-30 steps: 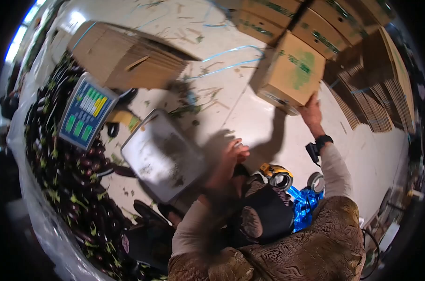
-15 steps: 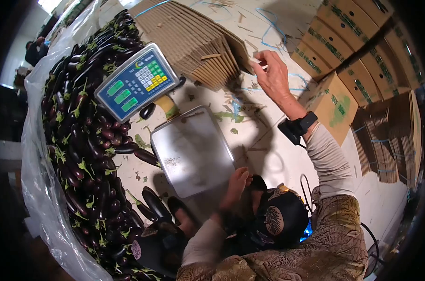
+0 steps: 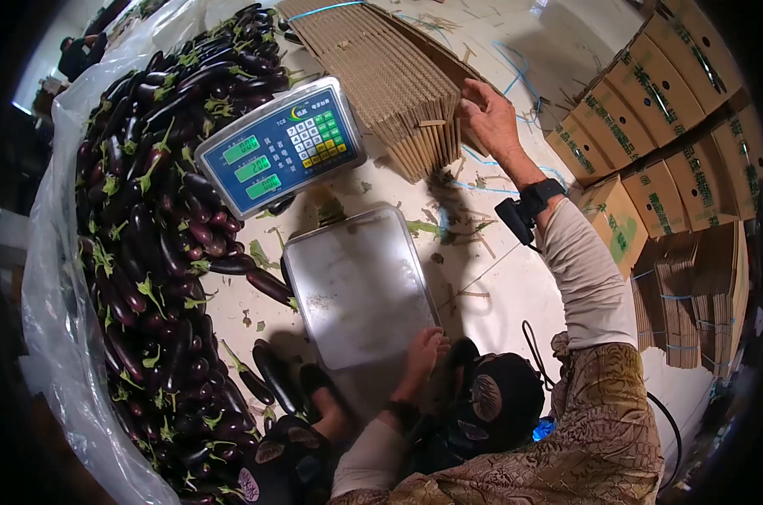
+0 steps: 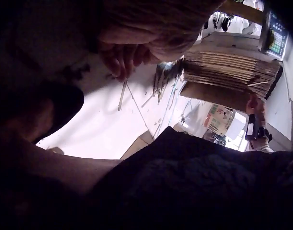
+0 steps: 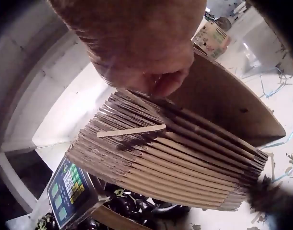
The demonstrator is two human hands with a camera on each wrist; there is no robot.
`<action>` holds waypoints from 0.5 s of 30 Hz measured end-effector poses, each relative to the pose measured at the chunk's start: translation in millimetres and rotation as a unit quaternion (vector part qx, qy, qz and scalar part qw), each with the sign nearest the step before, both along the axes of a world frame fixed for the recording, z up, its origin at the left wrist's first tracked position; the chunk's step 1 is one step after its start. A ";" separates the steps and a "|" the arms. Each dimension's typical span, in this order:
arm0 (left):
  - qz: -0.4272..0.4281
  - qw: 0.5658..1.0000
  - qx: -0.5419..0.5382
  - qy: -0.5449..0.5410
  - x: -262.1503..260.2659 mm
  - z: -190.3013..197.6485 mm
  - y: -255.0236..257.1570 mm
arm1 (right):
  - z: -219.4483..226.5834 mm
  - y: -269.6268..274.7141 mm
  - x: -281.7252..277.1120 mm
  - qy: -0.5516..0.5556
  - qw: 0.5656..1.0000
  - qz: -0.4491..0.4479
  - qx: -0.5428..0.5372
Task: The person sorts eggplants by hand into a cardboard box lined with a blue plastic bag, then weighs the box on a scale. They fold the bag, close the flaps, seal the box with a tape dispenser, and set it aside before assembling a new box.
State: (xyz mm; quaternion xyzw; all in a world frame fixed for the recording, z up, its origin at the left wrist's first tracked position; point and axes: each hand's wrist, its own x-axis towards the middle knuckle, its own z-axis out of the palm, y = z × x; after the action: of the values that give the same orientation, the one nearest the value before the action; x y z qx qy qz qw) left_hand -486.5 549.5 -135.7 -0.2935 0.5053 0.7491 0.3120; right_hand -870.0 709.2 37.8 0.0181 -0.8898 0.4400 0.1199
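My right hand [image 3: 495, 126] is at the near end of a stack of flattened cardboard boxes [image 3: 373, 71]. Its fingers curl over the edge of the outermost flattened box [image 5: 232, 96], which leans slightly away from the others. A short loose cardboard strip [image 5: 132, 131] lies across the stack's end. Down by the knees, my left hand [image 3: 422, 358] hangs loosely curled and holds nothing, close to the corner of a platform scale [image 3: 365, 286]. The scale's metal plate is bare apart from some dirt. Its display panel [image 3: 276, 151] shows lit green readouts.
A long heap of eggplants [image 3: 158, 278] fills the left side, edged by plastic sheeting [image 3: 49, 328]. Printed cartons [image 3: 651, 101] are stacked at the right, with more flattened boxes [image 3: 680, 290] below them. Blue strapping [image 3: 520, 71] and plant scraps litter the floor.
The right hand has let go of the printed carton at the right, swung left to the flattened stack and taken hold of the outermost box. The view has turned right; the left hand stays low.
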 end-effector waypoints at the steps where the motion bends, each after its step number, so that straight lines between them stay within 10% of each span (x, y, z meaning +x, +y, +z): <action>1: 0.002 1.000 0.002 -0.001 -0.4 -0.9 0.8 | -3.4 -1.2 0.2 -0.001 1.000 0.002 0.002; 15: 0.019 0.999 0.024 -0.014 -1.7 -19.4 4.0 | -18.9 -1.5 -0.6 0.107 0.992 0.034 0.052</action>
State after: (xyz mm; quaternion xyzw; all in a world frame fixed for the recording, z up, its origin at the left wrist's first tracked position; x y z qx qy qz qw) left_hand -488.1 553.5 -155.1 -0.3057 0.4775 0.7625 0.3116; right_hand -870.6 707.6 18.9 0.1015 -0.8923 0.3926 0.1984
